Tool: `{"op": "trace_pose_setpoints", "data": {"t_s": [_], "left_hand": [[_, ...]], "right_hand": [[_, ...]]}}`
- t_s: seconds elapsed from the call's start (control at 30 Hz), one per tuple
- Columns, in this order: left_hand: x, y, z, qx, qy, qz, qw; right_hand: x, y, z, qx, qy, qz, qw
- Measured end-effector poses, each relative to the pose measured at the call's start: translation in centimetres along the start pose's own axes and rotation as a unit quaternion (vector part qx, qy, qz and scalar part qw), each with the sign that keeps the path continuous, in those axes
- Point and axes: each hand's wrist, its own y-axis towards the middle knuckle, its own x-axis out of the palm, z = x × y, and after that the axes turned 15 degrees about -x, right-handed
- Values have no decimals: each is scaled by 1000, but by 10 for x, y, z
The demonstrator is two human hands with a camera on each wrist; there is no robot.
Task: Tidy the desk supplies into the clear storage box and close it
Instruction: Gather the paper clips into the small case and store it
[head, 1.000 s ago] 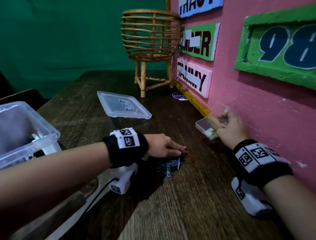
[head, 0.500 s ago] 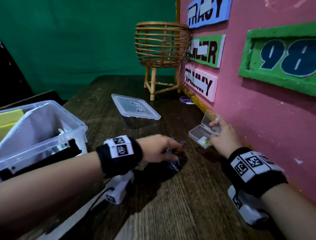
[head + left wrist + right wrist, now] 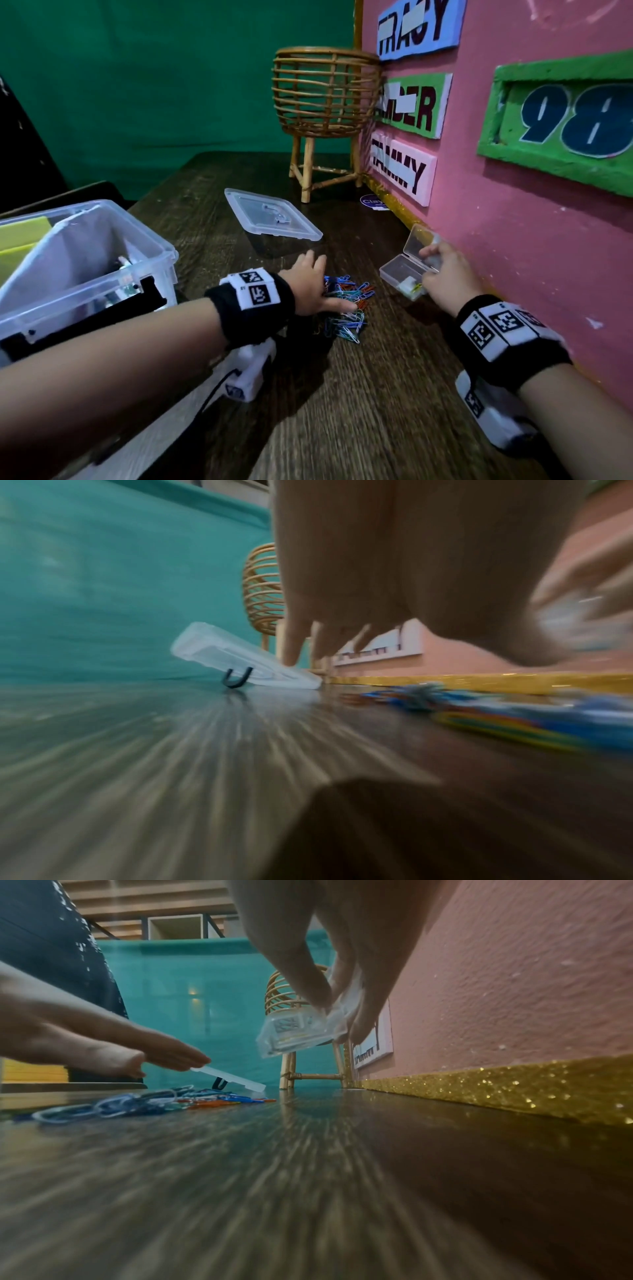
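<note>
Dim indoor light; wrist views motion-blurred; wide-angle edge distortion

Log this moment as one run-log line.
left hand: open, on clips | right hand: holds open case | box: open | lid: on desk

The paper clips (image 3: pixel 346 305) lie on the table (image 3: pixel 342 411) between the storage box (image 3: pixel 85 270) at left and the small case (image 3: pixel 407 270) at right; the lid (image 3: pixel 272 219) lies behind them, the basket (image 3: pixel 325 99) farther back.
</note>
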Motion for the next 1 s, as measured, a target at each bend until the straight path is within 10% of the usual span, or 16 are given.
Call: {"op": "trace_pose_setpoints", "data": {"t_s": [0.27, 1.0], "left_hand": [[-7, 22, 10, 110, 56, -132, 984], [-41, -10, 26, 210, -153, 87, 962]], "right_hand": [[3, 1, 2, -20, -2, -4, 1000], [-3, -13, -11, -42, 29, -100, 994]]}}
